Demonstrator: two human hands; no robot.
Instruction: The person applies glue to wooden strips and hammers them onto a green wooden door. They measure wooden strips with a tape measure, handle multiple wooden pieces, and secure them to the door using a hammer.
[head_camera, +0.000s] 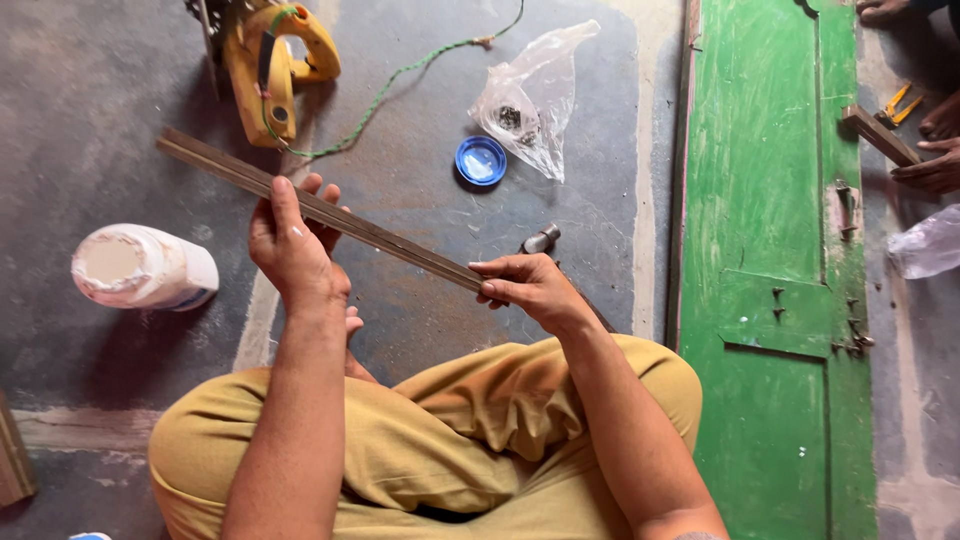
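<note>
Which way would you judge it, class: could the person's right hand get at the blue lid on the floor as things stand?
Probably yes. The blue lid lies uncovered on the floor just beyond the right hand, with nothing between them; but that hand grips the wooden strip, so it would have to let go.

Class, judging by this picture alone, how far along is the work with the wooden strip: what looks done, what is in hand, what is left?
Done: the saw lies set aside on the floor, untouched. In hand: both hands, left and right, hold the strip up off the floor. Left: the strip is joined to nothing; the green door lies apart, and the hammer is unused.
</note>
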